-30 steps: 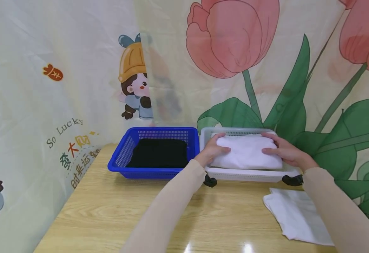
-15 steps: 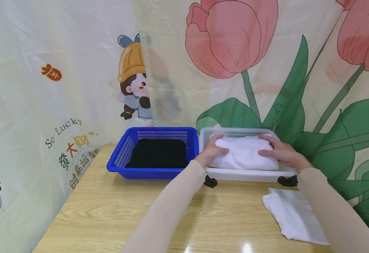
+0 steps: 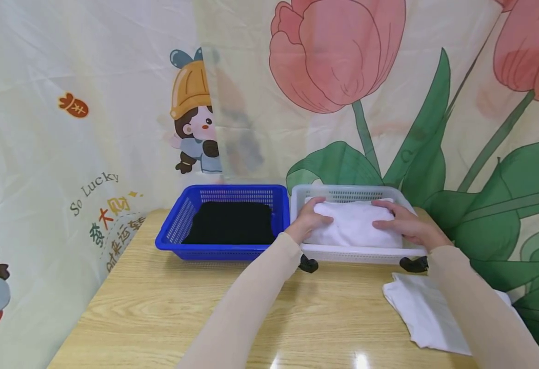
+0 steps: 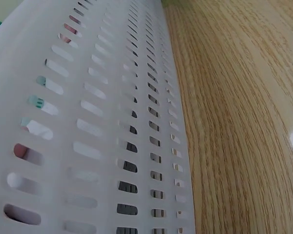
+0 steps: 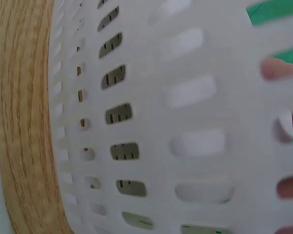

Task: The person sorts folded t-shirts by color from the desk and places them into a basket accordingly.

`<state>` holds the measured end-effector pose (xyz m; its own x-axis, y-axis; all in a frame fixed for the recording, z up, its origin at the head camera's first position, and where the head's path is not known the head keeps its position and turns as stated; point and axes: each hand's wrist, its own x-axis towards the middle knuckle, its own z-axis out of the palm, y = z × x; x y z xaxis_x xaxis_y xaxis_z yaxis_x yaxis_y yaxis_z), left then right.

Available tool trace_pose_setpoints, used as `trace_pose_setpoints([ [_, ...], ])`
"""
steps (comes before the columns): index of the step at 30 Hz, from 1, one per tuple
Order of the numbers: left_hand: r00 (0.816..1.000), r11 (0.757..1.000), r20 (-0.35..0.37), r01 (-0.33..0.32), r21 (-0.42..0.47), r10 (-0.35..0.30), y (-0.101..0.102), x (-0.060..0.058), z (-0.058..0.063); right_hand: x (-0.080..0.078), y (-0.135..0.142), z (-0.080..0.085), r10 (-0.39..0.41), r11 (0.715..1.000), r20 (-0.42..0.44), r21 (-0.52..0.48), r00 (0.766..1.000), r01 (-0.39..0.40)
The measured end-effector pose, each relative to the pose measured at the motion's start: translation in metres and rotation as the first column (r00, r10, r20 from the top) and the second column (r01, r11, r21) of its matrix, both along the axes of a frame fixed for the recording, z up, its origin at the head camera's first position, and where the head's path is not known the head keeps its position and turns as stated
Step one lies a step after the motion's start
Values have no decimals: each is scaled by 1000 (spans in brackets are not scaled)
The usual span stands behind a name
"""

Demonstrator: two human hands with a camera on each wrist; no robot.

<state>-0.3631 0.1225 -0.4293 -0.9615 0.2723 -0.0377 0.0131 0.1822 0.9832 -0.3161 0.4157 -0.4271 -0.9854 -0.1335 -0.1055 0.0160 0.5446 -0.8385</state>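
Note:
A folded white cloth (image 3: 352,226) lies inside the white slotted basket (image 3: 357,252), right of centre in the head view. My left hand (image 3: 308,223) holds its left end, thumb on top and fingers toward the back. At the opposite end, my right hand (image 3: 405,225) grips it with thumb and fingers curled over the side. Both wrist views are mostly filled by the basket's perforated wall (image 4: 107,97). Through and past the slots of the right wrist view, some fingertips (image 5: 283,69) show. The undersides of both hands are hidden.
Beside the white basket stands a blue basket (image 3: 223,248) with folded black cloth (image 3: 232,223) in it. Another folded white cloth (image 3: 435,312) lies on the wooden table (image 3: 297,328) at right, partly under my right sleeve. A printed curtain (image 3: 251,102) hangs directly behind.
My right hand has shifted a little to the left, and the cloth's right end has come in with it. The left hand has stayed almost where it was.

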Motion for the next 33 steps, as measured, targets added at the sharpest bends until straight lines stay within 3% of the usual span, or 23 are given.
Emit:
trace_pose_setpoints([
  [18,997,999,73,34,-7,-33,3,-1,-3,-1,-7,-2,-71,996,46,64,996,68],
  [25,993,998,98,69,13,-70,2,5,0,-4,-3,-6,-63,992,45,111,997,57],
  [33,993,997,107,63,-45,-58,1,14,8,-6,-3,-11,-51,990,17,131,999,49],
])
